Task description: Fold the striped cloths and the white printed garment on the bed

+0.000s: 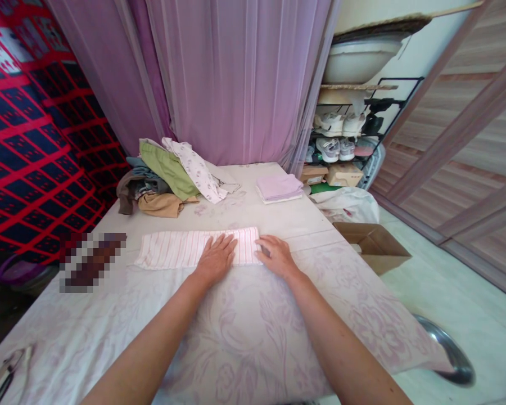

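Purple curtain (244,84) — pale floor (451,287)

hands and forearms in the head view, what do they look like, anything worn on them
The left hand and right hand are bare human hands, without gloves; no watch or bracelet shows. The left forearm and right forearm are also uncovered, with no sleeves in view.

Bare forearms (154,334), hands (216,260) apparently short-nailed

Striped piece (172,249) is matt cloth, basin (459,354) metal w/ glossy finish, box (385,263) matt cardbd.
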A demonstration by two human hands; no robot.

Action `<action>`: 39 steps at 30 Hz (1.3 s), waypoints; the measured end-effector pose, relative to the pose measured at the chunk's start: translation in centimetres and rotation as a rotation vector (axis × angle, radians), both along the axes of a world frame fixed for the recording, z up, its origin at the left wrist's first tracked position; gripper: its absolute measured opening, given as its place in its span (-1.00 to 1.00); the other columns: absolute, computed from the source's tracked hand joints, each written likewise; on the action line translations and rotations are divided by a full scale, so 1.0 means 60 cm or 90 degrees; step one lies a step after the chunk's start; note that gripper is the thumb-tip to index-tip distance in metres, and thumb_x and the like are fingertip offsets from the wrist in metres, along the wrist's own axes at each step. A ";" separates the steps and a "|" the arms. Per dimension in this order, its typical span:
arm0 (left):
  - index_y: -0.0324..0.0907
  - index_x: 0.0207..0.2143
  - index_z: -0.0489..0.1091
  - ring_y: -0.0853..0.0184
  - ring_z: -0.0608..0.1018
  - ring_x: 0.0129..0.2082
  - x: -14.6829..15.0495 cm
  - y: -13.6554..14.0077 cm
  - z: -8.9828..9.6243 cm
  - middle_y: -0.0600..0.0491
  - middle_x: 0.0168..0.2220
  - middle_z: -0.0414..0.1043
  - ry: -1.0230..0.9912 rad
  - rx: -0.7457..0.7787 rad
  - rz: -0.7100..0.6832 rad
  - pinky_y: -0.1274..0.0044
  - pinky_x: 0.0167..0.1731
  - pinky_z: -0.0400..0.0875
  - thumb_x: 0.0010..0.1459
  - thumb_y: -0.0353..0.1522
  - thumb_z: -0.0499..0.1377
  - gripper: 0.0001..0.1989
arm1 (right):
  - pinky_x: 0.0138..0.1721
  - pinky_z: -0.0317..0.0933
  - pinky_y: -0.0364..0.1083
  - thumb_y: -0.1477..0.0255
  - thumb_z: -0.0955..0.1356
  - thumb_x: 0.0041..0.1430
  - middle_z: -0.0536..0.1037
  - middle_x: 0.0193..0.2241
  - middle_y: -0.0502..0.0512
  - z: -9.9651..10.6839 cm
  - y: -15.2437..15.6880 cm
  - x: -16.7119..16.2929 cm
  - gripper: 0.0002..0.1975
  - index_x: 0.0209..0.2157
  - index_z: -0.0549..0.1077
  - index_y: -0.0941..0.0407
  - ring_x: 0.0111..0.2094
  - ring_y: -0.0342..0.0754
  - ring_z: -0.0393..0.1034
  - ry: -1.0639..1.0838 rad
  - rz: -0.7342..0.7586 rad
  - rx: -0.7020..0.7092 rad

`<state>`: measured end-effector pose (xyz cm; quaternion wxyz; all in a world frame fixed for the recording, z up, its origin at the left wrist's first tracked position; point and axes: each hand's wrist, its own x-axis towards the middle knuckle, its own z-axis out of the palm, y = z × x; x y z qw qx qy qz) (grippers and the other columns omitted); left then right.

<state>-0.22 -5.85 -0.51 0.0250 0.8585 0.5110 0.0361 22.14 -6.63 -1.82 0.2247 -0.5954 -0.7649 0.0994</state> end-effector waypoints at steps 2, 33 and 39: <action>-0.05 0.27 0.12 0.21 0.08 0.33 -0.001 0.001 -0.004 0.04 0.31 0.09 -0.010 0.006 -0.001 0.16 0.26 -0.08 0.32 -0.29 -0.17 -0.51 | 0.09 0.06 0.08 0.31 0.30 0.18 0.44 0.07 0.10 0.000 -0.003 -0.001 -0.66 0.00 0.45 -0.02 0.12 0.03 0.23 -0.017 -0.001 0.004; -0.03 0.29 0.06 0.19 0.00 0.35 -0.074 -0.001 -0.002 0.06 0.35 -0.04 -0.028 -0.021 0.006 0.17 0.27 -0.07 0.31 -0.25 -0.11 -0.49 | 0.25 -0.27 0.29 0.25 0.17 0.29 0.02 0.33 0.18 0.013 0.003 -0.102 -0.47 0.26 0.17 0.04 0.32 0.10 -0.12 -0.174 0.117 -0.051; -0.20 0.22 0.18 0.16 0.20 0.27 -0.194 0.015 0.033 -0.09 0.27 0.17 -0.034 0.074 0.249 0.28 0.22 0.09 0.28 -0.24 -0.09 -0.50 | 0.24 -0.24 0.31 0.29 0.19 0.27 0.04 0.32 0.18 0.010 0.003 -0.100 -0.48 0.24 0.21 0.05 0.31 0.13 -0.08 -0.185 0.108 -0.050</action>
